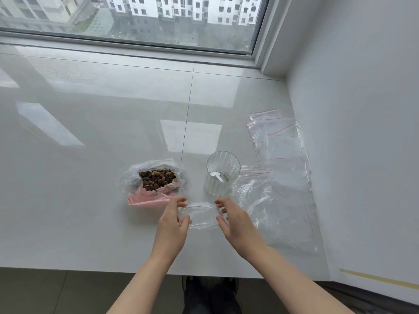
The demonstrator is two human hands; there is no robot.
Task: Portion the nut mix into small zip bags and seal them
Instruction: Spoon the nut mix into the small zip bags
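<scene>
Glossy window ledge: near its front edge, left hand and right hand, apart, pinch opposite ends of a small zip bag; nut mix bag behind.

Tiled sill — nut bag, glass, zip bags.

Left hand, right hand: curled, pinching grip.

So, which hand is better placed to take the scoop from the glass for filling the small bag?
Probably the right hand: the ribbed glass holding the white scoop stands just beyond it. The left hand sits nearer the nut mix bag and can keep gripping the small zip bag.
</scene>
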